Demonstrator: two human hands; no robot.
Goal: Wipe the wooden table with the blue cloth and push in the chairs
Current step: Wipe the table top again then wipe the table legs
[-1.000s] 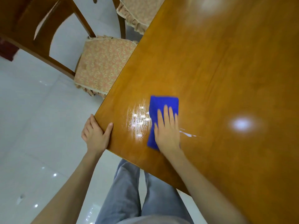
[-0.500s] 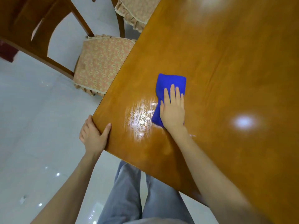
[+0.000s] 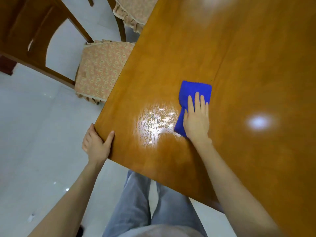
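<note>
Pressing down with the right hand [image 3: 196, 120], fingers straight and close together, palm flat on the near half of the blue cloth [image 3: 195, 90]; gripping the near corner of the table [image 3: 256, 65] with the left hand [image 3: 96, 144], thumb on top and fingers hooked round the edge. Cloth folded into a small pad, lying on the tabletop a little in from that corner, just right of a streaky wet patch [image 3: 153, 122] catching the light. Mid-wipe, by the look of it, with most of the top probably yet to cover. To do it well: spread the palm's weight evenly to stop the pad bunching, run overlapping strokes back through the wet streaks, work outward to the edges, and brace at the corner with the other hand. Beyond the left edge, a chair [image 3: 102, 71] with a patterned cushion, seat partly under the tabletop, and a second chair [image 3: 135, 12] farther along, both probably needing pushing in; pale tiled floor [image 3: 34, 117] below.
</note>
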